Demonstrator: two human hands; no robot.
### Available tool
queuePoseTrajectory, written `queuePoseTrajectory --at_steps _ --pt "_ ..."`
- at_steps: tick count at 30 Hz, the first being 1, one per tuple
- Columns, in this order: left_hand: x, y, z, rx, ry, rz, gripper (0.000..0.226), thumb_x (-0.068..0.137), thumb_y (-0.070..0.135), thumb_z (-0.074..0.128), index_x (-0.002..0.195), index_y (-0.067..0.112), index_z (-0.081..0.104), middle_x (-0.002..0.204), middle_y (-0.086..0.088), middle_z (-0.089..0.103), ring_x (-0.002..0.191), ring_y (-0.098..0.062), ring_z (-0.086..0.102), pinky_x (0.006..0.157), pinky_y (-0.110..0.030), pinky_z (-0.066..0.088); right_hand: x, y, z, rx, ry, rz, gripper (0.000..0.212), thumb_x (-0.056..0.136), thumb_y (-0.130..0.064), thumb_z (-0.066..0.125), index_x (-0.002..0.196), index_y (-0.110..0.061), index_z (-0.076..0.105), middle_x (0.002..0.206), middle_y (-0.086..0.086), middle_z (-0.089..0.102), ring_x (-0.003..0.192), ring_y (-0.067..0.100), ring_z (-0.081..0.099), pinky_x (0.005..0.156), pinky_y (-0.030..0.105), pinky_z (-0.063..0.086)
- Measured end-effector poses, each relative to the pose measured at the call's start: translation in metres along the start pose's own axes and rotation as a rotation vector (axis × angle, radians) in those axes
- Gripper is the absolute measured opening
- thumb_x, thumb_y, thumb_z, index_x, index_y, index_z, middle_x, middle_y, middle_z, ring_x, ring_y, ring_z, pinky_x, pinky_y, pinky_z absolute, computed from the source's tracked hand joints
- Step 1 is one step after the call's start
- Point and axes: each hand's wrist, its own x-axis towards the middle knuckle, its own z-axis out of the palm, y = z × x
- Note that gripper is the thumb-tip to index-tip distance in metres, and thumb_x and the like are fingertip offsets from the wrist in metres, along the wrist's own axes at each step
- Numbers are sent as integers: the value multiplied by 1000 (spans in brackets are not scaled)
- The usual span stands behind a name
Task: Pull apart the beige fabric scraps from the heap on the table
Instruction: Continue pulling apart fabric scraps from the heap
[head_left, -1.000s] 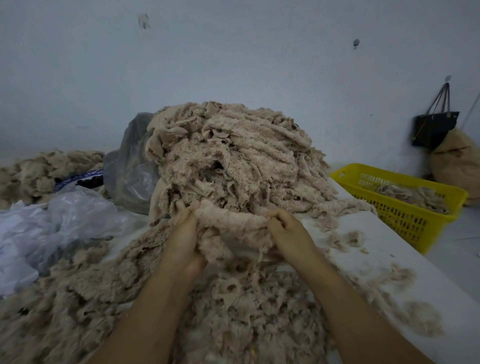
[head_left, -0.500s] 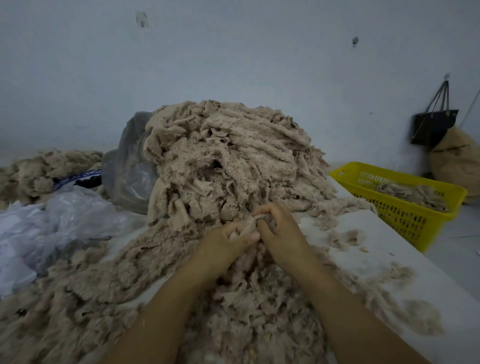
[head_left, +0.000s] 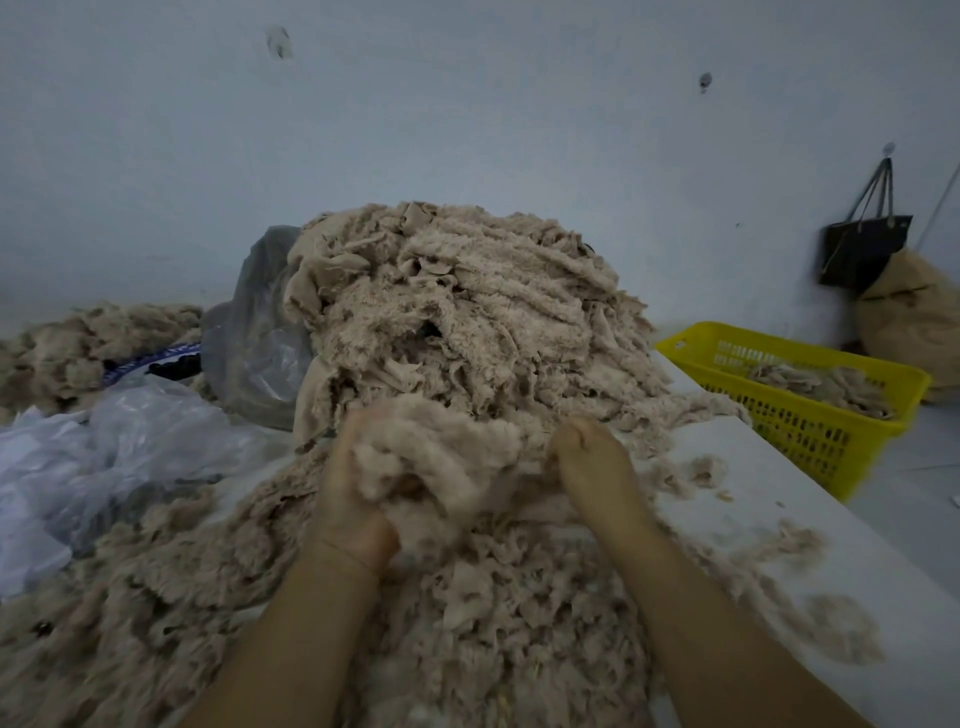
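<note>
A tall heap of beige fabric scraps (head_left: 467, 312) rises at the middle of the white table (head_left: 810, 519). In front of it, both hands hold one fluffy beige clump (head_left: 441, 457). My left hand (head_left: 348, 499) grips the clump's left end, with fingers buried in the fluff. My right hand (head_left: 592, 462) grips its right end, fingers curled under and hidden by the fabric. Loose pulled-apart scraps (head_left: 493, 613) lie spread under and around both forearms.
Crumpled clear plastic bags (head_left: 104, 447) lie at the left, a grey one (head_left: 260, 338) behind them. More beige fluff (head_left: 78, 348) is piled far left. A yellow basket (head_left: 800, 395) with scraps stands right of the table, below a dark handbag (head_left: 862, 249) on the wall.
The hands were together half a second ago, pinching a small bit. They have moved apart and now hold a larger clump stretched between them, lifted slightly toward the heap.
</note>
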Motion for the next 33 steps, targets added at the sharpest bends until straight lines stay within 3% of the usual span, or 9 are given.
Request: queuePoseTrajectory --at_steps 3,11,15,19,22,24,26,30,33 --pt "1 8 -10 6 177 157 35 83 35 62 55 18 71 51 3 63 51 -8 64 55 -21 57 4 11 -12 108 74 158 34 100 -19 37 85 0 61 83 8 56 69 19 49 64 33 40" --pt "9 -12 -14 -9 133 12 21 79 29 76 82 8 77 61 1 62 45 -6 54 45 -18 48 -22 -20 13 128 -359 -222 74 75 -90 29 120 -34 47 119 -25 37 101 -13 40 79 6 30" --pt "9 -16 -15 12 156 -32 24 86 25 62 83 9 80 69 -1 66 51 -6 57 46 -17 48 -18 -20 14 31 -248 -329 23 102 -38 48 87 -20 49 97 -9 42 82 0 44 67 11 36" --pt "10 -16 -16 -87 136 -1 43 38 15 101 67 11 70 60 5 52 44 -3 43 39 -11 34 -15 -19 6 317 -66 -203 39 102 -21 46 65 -25 32 69 -7 33 54 1 35 51 14 31" --pt "9 -14 -11 -147 146 9 39 39 4 98 64 8 69 63 2 53 45 -4 47 39 -12 39 -18 -21 4 410 -160 -159 47 100 -26 48 56 -33 33 61 -14 36 51 1 34 50 14 30" --pt "10 -13 -12 -79 194 -10 6 69 6 77 73 2 75 81 -10 66 60 -15 66 52 -23 54 -21 -24 6 416 -293 -120 35 90 -43 49 59 -28 42 61 -11 46 56 2 44 54 14 33" --pt "11 -15 -16 0 209 -66 31 93 19 54 92 -1 77 102 -20 72 89 -28 74 75 -38 60 -24 -24 13 354 -397 -85 40 78 -56 47 71 -17 52 76 7 59 67 8 53 61 20 41" --pt "11 -23 -12 214 294 -15 39 84 28 62 115 6 71 104 -15 75 91 -22 74 70 -30 61 -28 -25 28 262 -528 -158 29 84 -66 52 103 -45 60 104 -22 65 95 -4 61 78 19 51" --pt "10 -30 -14 401 302 -29 28 75 32 67 94 17 82 104 -10 76 91 -17 75 68 -26 60 -28 -28 28 297 -493 -231 38 83 -65 62 119 -52 57 111 -30 64 104 -12 58 81 8 47"
